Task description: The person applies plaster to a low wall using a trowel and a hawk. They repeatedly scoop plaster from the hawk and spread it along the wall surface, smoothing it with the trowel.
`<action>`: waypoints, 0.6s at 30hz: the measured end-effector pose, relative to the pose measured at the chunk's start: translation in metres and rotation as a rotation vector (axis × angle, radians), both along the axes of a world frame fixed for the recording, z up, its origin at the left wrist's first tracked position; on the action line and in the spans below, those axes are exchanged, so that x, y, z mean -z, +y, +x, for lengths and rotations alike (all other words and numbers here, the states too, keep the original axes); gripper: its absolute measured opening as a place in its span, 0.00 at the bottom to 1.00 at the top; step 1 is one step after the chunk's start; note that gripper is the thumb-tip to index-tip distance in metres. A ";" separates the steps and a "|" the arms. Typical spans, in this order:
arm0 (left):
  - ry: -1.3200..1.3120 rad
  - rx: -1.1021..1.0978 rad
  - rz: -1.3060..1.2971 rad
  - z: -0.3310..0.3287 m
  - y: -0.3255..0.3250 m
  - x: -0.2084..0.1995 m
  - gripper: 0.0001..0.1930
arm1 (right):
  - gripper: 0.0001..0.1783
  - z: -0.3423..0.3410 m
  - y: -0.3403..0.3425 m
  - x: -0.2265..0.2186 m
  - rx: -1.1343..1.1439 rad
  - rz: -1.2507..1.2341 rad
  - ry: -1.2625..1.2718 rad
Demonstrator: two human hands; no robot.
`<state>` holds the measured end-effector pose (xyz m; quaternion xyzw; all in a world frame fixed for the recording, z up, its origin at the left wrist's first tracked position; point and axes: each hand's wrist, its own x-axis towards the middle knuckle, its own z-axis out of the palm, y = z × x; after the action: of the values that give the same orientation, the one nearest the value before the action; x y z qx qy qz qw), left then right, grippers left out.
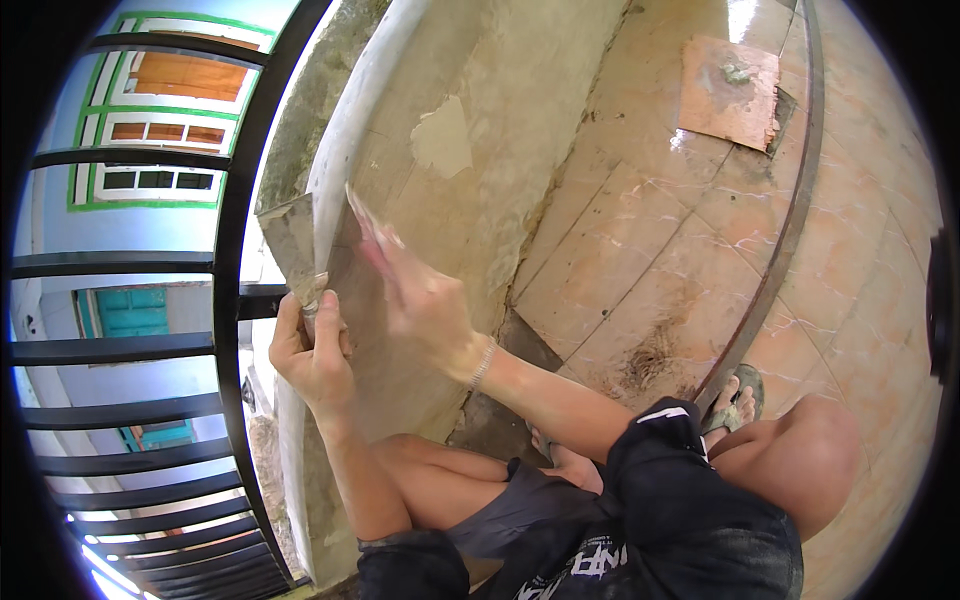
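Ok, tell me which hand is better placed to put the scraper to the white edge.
Probably the left hand: it holds the scraper near the white edge; the right hand, blurred, is off the scraper.

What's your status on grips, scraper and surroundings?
Left grip closed on scraper. Right grip blurred, hold unclear. Scraper at white rounded wall edge, contact unclear. Black railing close on left.

Right grip (428, 300) blurred; scraper (291, 240) partly hidden by left grip (320, 368); railing (229, 200) cropped above.

scraper (292, 238): grey | railing (110, 265): black | window (165, 112): green-white | floor tiles (680, 285): peach, white-veined | shirt (725, 520): black, white print
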<state>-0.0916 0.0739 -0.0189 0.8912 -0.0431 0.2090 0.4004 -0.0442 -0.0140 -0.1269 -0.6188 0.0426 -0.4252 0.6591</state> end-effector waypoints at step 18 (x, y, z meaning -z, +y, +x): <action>-0.140 0.046 -0.043 -0.021 -0.001 -0.018 0.07 | 0.19 0.046 -0.087 0.028 -0.147 0.319 0.388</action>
<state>-0.1126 0.0728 -0.0007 0.8642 -0.0868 0.2627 0.4202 0.0021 -0.1009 -0.1546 -0.5783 0.1898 -0.2376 0.7571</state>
